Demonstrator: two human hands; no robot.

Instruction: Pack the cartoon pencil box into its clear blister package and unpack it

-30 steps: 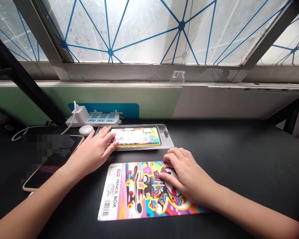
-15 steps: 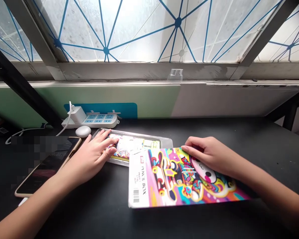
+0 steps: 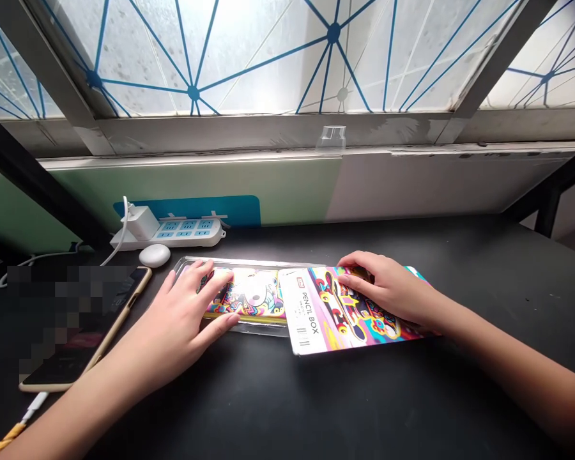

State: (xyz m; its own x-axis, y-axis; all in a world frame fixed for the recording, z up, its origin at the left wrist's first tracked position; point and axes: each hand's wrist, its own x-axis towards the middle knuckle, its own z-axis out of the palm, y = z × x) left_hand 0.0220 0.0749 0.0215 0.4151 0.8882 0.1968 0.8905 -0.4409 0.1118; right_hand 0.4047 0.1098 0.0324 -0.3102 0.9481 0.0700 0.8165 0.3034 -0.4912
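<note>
Well, nearest, in the lower left corner, a charging cable [image 3: 12,439] with an orange patterned sleeve runs up to the smartphone [image 3: 93,338], which lies slanted beside the left forearm on the black tabletop [image 3: 292,409]. The left hand [image 3: 184,313] reaches palm down over the left end of the packaging, fingers spread. To its right is the printed card [image 3: 349,316] marked "PENCIL BOX", its left part overlapping the pack; the right hand [image 3: 393,287] pinches it near the far edge, thumb on the printed face, the other fingers partly hidden. Just beyond, the pencil box [image 3: 256,294] lies inside the clear plastic packaging [image 3: 263,329]; whether plastic also covers its top, I cannot tell. Judging by how they lie, the card is already loose from the pack, while the box is not out of the plastic and the card is not clear of it, so that much seems left undone. Farther back, a white oval case [image 3: 154,255] sits near the power strip [image 3: 191,235], which has a white adapter [image 3: 141,222] plugged in, and behind them all is the blue-lined window [image 3: 268,51].
</note>
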